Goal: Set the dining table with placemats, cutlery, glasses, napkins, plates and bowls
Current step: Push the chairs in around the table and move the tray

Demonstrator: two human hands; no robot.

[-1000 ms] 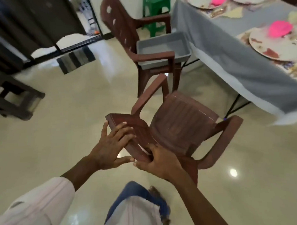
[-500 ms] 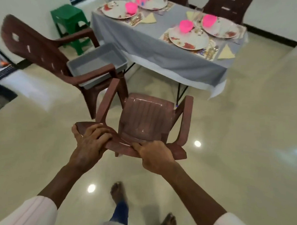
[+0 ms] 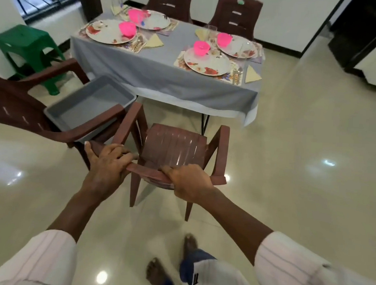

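left hand [image 3: 107, 163], right hand [image 3: 189, 181] | grip brown chair [image 3: 174, 145] (backrest top)

A brown plastic chair [image 3: 174, 146] is seen in the middle. Just to its left a second brown chair [image 3: 24, 111] is placed, and a grey tub [image 3: 92, 102] is kept on that seat. Farther off, to the left, a green stool [image 3: 24, 45] is seen.

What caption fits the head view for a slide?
Left hand and right hand grip a brown chair facing the set table.
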